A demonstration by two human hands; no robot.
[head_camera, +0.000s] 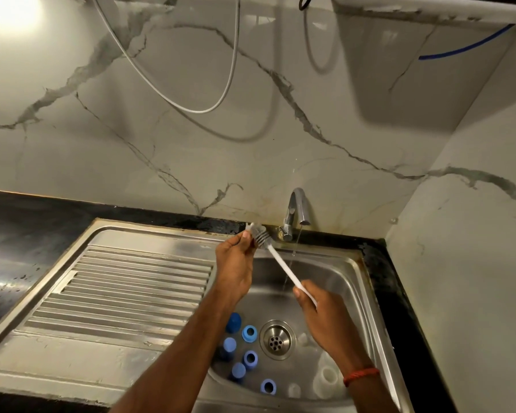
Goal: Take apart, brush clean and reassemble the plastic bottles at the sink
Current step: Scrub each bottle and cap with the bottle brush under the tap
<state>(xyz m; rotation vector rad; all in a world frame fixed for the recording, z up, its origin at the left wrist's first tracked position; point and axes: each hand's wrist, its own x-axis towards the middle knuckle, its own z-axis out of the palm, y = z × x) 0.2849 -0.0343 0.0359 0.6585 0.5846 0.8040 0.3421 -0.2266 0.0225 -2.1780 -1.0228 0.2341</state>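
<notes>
Brush (283,268) held at both ends over the sink (349,281), bottle parts waiting below.
Left hand (236,269) pinches the bristle head and right hand (319,311) curls round the handle, likely to rinse the bristles beside the tap (295,213), which trickles at 2 o'clock of them. Blue caps (249,333) lie at 9 o'clock of the drain. Clear bottles (325,377) at 5 o'clock look faint and are partly hidden by the right wrist.

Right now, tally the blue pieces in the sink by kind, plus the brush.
blue closed caps: 3
blue open rings: 3
brush: 1
total: 7
clear pieces too faint to count.
</notes>
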